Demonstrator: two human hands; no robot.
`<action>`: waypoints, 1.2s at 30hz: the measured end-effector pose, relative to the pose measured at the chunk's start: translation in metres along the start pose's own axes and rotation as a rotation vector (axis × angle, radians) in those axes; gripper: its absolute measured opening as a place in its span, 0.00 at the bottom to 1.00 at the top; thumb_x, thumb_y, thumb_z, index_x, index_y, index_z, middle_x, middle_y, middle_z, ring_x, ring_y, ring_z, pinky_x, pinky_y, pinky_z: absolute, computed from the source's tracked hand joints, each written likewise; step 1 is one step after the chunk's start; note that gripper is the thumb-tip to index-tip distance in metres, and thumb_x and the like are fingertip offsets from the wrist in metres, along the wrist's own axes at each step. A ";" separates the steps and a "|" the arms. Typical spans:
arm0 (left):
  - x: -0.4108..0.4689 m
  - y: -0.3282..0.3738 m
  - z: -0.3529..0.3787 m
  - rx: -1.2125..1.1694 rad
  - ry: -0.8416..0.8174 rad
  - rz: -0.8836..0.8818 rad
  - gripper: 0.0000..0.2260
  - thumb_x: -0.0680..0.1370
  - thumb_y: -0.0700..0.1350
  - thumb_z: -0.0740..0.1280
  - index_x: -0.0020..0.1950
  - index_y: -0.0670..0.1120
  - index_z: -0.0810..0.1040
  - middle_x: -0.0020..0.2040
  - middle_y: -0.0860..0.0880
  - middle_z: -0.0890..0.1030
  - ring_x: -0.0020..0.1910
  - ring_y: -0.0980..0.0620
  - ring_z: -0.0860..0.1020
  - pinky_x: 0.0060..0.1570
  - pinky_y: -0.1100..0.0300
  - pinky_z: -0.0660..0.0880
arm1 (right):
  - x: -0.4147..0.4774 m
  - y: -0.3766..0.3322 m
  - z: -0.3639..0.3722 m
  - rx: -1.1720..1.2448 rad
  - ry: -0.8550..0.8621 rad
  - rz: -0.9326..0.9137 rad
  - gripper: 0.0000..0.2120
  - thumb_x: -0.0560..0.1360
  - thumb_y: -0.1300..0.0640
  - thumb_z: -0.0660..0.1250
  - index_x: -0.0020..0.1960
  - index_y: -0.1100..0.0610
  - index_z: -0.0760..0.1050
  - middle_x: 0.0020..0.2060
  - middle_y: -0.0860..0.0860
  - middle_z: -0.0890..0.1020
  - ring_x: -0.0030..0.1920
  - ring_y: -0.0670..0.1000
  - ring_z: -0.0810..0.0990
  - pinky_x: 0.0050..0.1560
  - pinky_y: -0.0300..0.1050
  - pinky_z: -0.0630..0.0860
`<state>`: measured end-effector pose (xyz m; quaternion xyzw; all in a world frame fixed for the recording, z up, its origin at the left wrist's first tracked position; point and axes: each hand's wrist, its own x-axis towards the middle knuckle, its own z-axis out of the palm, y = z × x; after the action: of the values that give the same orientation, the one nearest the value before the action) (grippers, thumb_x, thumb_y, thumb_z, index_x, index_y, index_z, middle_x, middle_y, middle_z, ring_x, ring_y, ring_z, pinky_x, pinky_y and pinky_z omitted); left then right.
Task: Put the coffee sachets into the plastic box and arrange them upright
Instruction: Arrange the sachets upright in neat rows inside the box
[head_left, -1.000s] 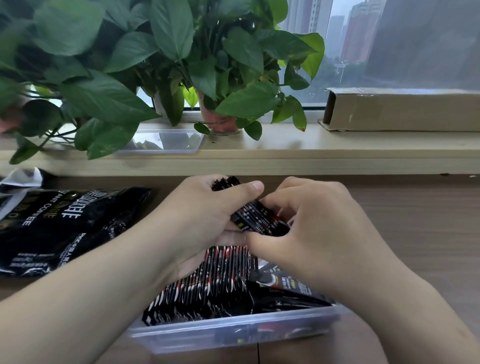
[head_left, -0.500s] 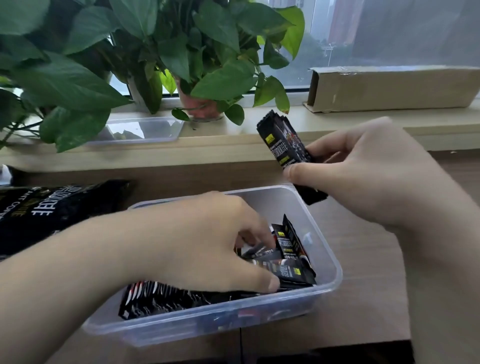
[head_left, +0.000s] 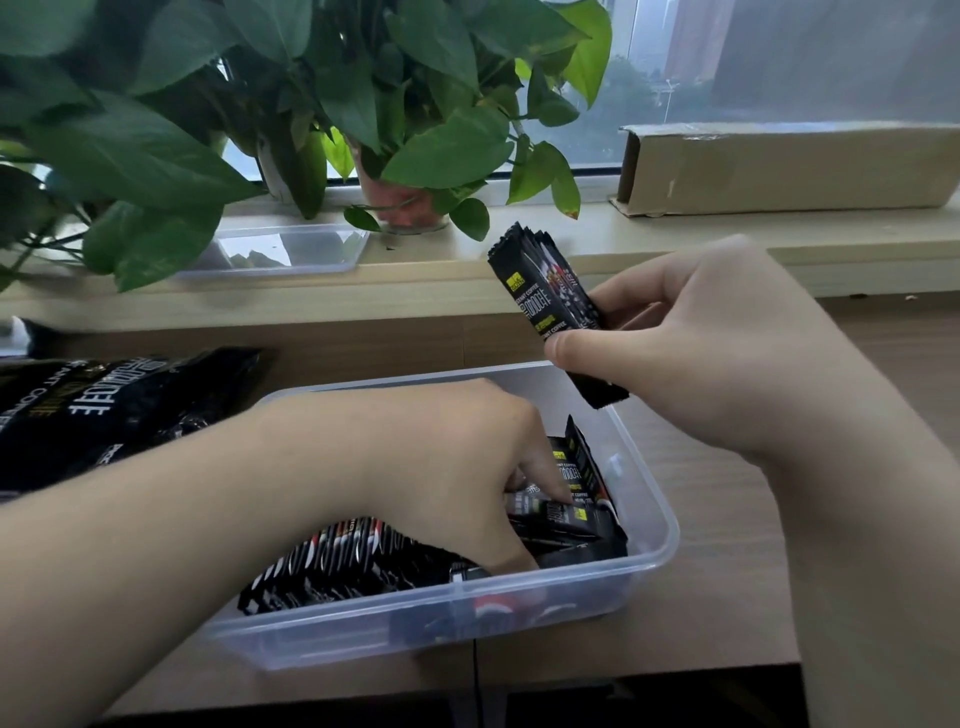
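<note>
A clear plastic box (head_left: 652, 512) stands on the wooden table in front of me. A row of black coffee sachets (head_left: 353, 558) stands on edge along its near left side, and a few loose sachets (head_left: 571, 514) lie flat and tilted at its right end. My left hand (head_left: 457, 467) reaches into the box, fingertips down among the loose sachets; whether it grips one is hidden. My right hand (head_left: 691, 343) is raised above the box's far right corner and pinches a small stack of sachets (head_left: 545, 291) that points up and to the left.
A large black coffee bag (head_left: 104, 410) lies on the table to the left. On the sill behind stand leafy potted plants (head_left: 363, 104), a clear box lid (head_left: 280, 252) and a long cardboard box (head_left: 789, 166). The table's front edge runs just below the box.
Both hands held one bundle of sachets over the box a second ago. The right hand has lifted a stack up and to the right, while the left hand has dropped into the box.
</note>
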<state>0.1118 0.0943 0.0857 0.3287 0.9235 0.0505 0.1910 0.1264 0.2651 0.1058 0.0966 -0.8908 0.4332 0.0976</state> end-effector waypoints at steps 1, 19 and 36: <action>-0.002 -0.005 0.005 -0.014 0.006 -0.006 0.24 0.66 0.59 0.78 0.60 0.73 0.78 0.46 0.69 0.83 0.46 0.69 0.80 0.42 0.76 0.71 | 0.000 -0.001 0.001 -0.001 -0.005 -0.003 0.05 0.66 0.50 0.76 0.37 0.51 0.86 0.29 0.49 0.85 0.38 0.56 0.85 0.33 0.45 0.77; -0.014 -0.013 0.000 -0.375 0.123 0.028 0.16 0.70 0.44 0.79 0.55 0.59 0.87 0.42 0.57 0.88 0.46 0.50 0.86 0.50 0.55 0.81 | 0.000 0.002 0.001 0.034 0.030 0.038 0.04 0.66 0.51 0.77 0.38 0.51 0.86 0.28 0.47 0.85 0.37 0.52 0.86 0.42 0.48 0.82; -0.110 -0.053 -0.008 -0.310 0.206 -0.147 0.25 0.62 0.51 0.83 0.44 0.79 0.79 0.36 0.68 0.84 0.36 0.63 0.84 0.42 0.62 0.82 | -0.002 -0.003 0.007 0.052 -0.038 0.010 0.04 0.67 0.48 0.77 0.38 0.48 0.86 0.29 0.46 0.85 0.38 0.52 0.85 0.36 0.40 0.73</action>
<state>0.1556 -0.0150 0.1167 0.2201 0.9408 0.2115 0.1471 0.1287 0.2580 0.1033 0.1027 -0.8814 0.4548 0.0758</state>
